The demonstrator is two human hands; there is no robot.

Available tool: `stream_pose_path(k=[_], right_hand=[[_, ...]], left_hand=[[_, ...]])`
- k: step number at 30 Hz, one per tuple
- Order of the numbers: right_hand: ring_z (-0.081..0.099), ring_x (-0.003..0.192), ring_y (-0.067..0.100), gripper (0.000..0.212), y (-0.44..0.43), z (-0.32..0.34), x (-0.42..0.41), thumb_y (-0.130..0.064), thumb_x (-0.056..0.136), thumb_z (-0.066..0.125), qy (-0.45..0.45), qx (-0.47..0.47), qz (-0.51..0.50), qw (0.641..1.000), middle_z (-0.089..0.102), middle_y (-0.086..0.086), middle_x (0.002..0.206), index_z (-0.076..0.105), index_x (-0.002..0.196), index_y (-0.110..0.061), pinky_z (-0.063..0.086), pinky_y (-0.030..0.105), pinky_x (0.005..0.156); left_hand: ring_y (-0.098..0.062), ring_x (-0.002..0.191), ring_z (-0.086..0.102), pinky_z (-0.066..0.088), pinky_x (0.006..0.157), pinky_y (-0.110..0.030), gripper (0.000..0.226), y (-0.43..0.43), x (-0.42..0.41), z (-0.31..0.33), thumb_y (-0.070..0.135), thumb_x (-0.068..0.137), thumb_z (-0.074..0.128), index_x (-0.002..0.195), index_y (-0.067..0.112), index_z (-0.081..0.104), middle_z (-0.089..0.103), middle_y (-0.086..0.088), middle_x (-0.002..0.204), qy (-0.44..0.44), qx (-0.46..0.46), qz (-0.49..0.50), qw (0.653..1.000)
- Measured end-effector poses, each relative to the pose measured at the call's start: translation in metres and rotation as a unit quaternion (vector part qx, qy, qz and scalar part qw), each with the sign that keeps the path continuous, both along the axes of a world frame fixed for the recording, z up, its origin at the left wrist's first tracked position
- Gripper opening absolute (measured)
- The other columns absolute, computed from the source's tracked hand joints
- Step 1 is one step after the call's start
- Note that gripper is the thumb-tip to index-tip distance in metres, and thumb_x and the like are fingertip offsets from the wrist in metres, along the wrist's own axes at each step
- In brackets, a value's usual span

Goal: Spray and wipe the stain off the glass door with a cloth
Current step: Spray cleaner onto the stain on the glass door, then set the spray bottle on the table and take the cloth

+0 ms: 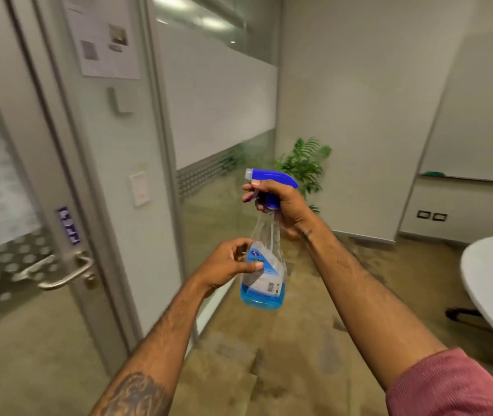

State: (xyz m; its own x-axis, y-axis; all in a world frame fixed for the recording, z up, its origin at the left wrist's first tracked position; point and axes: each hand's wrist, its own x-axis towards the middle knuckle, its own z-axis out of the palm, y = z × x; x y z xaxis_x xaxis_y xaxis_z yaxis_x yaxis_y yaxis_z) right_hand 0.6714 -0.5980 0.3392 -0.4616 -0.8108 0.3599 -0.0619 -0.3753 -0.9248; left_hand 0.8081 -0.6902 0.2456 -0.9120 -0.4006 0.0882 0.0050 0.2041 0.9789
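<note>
Holding the spray bottle (264, 259) mid-frame: my right hand (281, 205) wraps its neck, finger on the trigger, left hand (230, 262) pinching the body. Nearly empty, light, slick plastic. Glass door (5, 175) at left; no cloth visible.

Both forearms are bare and show dark hair along their length. The left forearm (137, 394) carries a large dark tattoo near the elbow, with curled shapes that are too blurred to read. On the right arm a ribbed sleeve (452, 388) of dusty pink-red colour is pushed up near the elbow, and a small dark mark, perhaps a little tattoo, sits on the inner wrist just below the right hand (287, 207); the left hand (227, 264) wears no ring or watch that can be seen.
</note>
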Motion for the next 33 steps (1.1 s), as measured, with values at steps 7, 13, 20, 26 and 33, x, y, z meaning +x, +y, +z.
stream_pose_path(k=[7,13,20,26,33], right_hand=[[0.071,0.09,0.021,0.025,0.101,-0.022,-0.096,-0.025,0.076,0.077,0.014,0.053,-0.119,0.991,0.077,0.012,0.099,0.076,0.1,-0.016,0.054,0.034,0.085],[0.068,0.111,0.023,0.038,0.192,-0.041,-0.162,-0.023,0.083,0.078,0.065,0.164,-0.254,0.951,0.074,0.008,0.116,0.069,0.118,-0.012,0.048,0.05,0.103],[0.068,0.109,0.02,0.039,0.267,-0.059,-0.227,-0.023,0.089,0.072,0.068,0.212,-0.371,0.902,0.072,0.008,0.117,0.062,0.125,-0.012,0.056,0.035,0.093],[0.068,0.103,0.017,0.028,0.328,-0.061,-0.251,-0.023,0.09,0.07,0.055,0.224,-0.482,0.845,0.072,0.001,0.11,0.065,0.117,-0.017,0.055,0.028,0.083],[0.065,0.111,0.022,0.039,0.412,-0.063,-0.263,-0.023,0.092,0.069,0.024,0.261,-0.576,0.774,0.069,0.006,0.121,0.06,0.127,-0.008,0.053,0.033,0.092]], left_hand=[[-0.011,0.087,0.072,0.06,0.081,-0.022,0.033,0.057,-0.121,-0.023,-0.01,0.085,0.072,0.108,0.013,0.067,0.076,0.0,0.098,0.012,0.016,-0.089,0.996],[-0.01,0.09,0.073,0.059,0.079,-0.024,0.033,0.108,-0.22,-0.043,-0.006,0.084,0.075,0.106,0.017,0.067,0.077,0.001,0.099,0.007,0.038,-0.181,0.983],[-0.017,0.097,0.076,0.063,0.08,-0.027,0.034,0.165,-0.327,-0.064,-0.003,0.084,0.076,0.112,0.013,0.066,0.079,-0.003,0.102,-0.024,0.08,-0.305,0.949],[-0.021,0.101,0.076,0.063,0.077,-0.028,0.033,0.223,-0.402,-0.061,-0.002,0.085,0.076,0.114,0.009,0.064,0.078,-0.007,0.109,-0.048,0.085,-0.418,0.903],[-0.027,0.109,0.074,0.058,0.097,-0.051,0.042,0.319,-0.459,-0.069,0.0,0.083,0.078,0.121,0.012,0.063,0.069,-0.014,0.125,-0.079,0.08,-0.503,0.857]])
